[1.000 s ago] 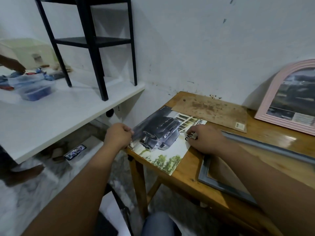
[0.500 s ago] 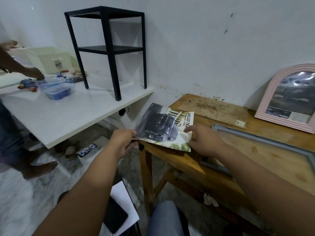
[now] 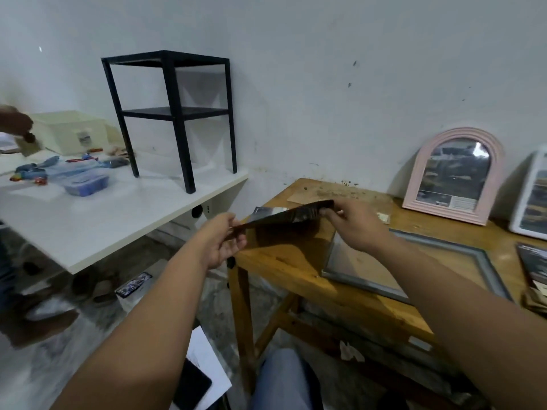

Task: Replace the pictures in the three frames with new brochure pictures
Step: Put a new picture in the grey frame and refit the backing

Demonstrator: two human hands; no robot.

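Above the table's corner, left hand [image 3: 225, 241] and right hand [image 3: 352, 224] pinch the brochure picture [image 3: 284, 216].

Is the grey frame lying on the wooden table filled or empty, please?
Empty: the grey frame shows only bare brown backing, no picture.

You face a scuffed white wall [image 3: 325, 69]. Wooden table [image 3: 284, 261] at right, white shelf-top [image 3: 118, 220] at left carrying a black 2-tier rack [image 3: 174, 113]. Mottled grey floor [image 3: 59, 365] below.
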